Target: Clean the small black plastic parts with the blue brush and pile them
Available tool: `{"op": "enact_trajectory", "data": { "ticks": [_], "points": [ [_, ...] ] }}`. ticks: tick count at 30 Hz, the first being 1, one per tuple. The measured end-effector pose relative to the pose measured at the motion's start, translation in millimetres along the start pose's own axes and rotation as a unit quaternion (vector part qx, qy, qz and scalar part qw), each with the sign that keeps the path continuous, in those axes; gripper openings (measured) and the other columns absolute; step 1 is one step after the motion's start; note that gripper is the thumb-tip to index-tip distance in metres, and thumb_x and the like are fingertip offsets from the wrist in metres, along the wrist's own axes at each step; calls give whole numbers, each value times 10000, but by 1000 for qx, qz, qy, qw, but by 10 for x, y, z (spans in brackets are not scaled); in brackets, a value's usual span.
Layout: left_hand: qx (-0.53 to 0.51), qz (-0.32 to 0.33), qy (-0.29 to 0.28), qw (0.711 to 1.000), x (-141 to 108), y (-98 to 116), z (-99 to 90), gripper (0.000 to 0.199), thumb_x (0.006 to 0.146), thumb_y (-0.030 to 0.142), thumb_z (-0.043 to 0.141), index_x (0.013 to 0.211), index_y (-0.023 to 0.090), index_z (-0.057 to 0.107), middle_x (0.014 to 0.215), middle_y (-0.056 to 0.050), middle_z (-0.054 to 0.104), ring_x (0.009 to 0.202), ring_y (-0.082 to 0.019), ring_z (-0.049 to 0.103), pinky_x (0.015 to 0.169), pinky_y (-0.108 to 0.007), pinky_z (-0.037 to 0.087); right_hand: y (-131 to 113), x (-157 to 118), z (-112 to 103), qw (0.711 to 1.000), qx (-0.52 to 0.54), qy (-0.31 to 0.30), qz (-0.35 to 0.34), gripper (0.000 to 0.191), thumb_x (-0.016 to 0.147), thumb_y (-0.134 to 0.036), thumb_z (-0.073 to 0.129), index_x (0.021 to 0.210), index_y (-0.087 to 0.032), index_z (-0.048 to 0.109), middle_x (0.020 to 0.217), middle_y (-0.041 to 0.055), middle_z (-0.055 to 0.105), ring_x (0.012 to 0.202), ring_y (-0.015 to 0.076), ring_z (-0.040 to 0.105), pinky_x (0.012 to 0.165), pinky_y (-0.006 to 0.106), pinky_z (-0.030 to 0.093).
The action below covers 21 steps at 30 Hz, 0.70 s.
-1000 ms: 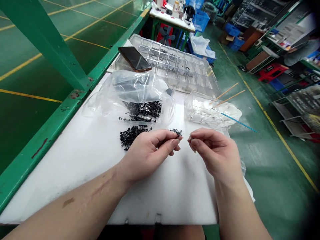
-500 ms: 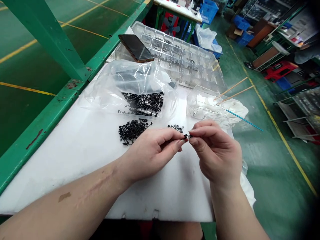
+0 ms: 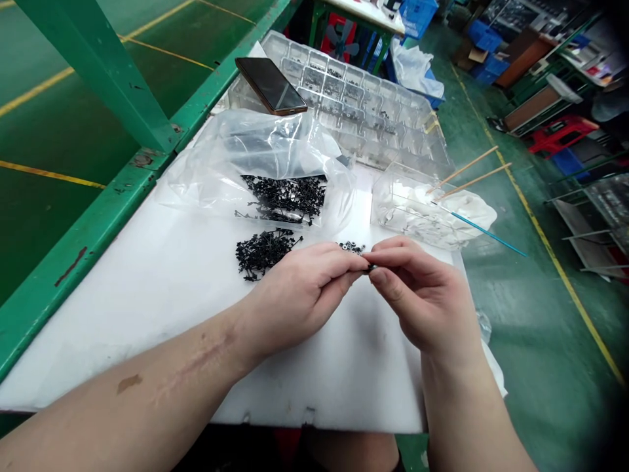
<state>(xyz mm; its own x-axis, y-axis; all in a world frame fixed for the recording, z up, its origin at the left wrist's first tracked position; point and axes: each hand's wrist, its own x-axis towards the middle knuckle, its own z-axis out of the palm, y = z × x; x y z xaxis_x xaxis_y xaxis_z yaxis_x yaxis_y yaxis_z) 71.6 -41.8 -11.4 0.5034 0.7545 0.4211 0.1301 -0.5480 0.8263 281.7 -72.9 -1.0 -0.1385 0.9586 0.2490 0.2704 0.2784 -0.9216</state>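
My left hand [image 3: 307,285] is pinched on a small black part [image 3: 371,267], mostly covered by the fingers. Against it, my right hand [image 3: 427,295] pinches at the same spot, its fingertips touching the part; what it holds itself is too small to make out. Just behind the fingertips lie small black and silver rings [image 3: 351,247]. Left of them is a loose pile of thin black parts [image 3: 263,254]. More such black parts [image 3: 289,196] lie in the mouth of a clear plastic bag [image 3: 265,141].
A phone [image 3: 271,85] rests on a clear compartment tray [image 3: 403,137] at the back. On the right, a clear box [image 3: 388,196] holds white cloth [image 3: 417,206], two wooden sticks and a blue stick [image 3: 486,232]. A green frame [image 3: 113,190] borders the white table [image 3: 162,275] on the left.
Both hands have come closer together, and the gap between their fingertips has closed on the small black part. The view has shifted slightly.
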Motion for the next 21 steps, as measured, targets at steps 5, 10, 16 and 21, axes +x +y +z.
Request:
{"op": "enact_trajectory", "data": {
  "ticks": [5, 10, 16, 21],
  "points": [
    [-1, -53, -14, 999, 15, 52, -18, 146, 1062, 169, 619, 1080, 121, 756, 913, -25, 773, 802, -128, 685, 737, -242, 512, -7, -20, -11, 993, -85, 30, -74, 173, 929, -147, 795, 1040, -281, 794, 966, 19, 702, 876, 176, 649, 707, 332, 495],
    [-98, -142, -14, 985, 32, 96, -36, 64, 1011, 210, 693, 1040, 165, 729, 784, 30, 706, 676, -105, 635, 616, -222, 493, 9, -4, 5, 995, -12, 61, -80, 125, 937, -151, 790, 980, -268, 781, 929, 31, 718, 886, 193, 653, 744, 349, 523],
    [-316, -238, -3, 919, 58, 65, -70, 88, 995, 255, 741, 983, 176, 704, 728, 36, 676, 641, -102, 632, 593, -208, 519, 72, 2, 35, 996, 62, 36, -57, 82, 958, -197, 781, 998, -268, 773, 922, 27, 708, 865, 191, 659, 755, 353, 537],
    [-420, -266, 11, 868, 88, -4, -98, 165, 890, 233, 882, 864, 156, 738, 694, 43, 651, 619, -69, 541, 569, -163, 441, 77, 3, 108, 997, -18, -33, -68, 114, 947, -186, 774, 1026, -259, 737, 985, 29, 691, 906, 188, 657, 776, 358, 532]
  ]
}}
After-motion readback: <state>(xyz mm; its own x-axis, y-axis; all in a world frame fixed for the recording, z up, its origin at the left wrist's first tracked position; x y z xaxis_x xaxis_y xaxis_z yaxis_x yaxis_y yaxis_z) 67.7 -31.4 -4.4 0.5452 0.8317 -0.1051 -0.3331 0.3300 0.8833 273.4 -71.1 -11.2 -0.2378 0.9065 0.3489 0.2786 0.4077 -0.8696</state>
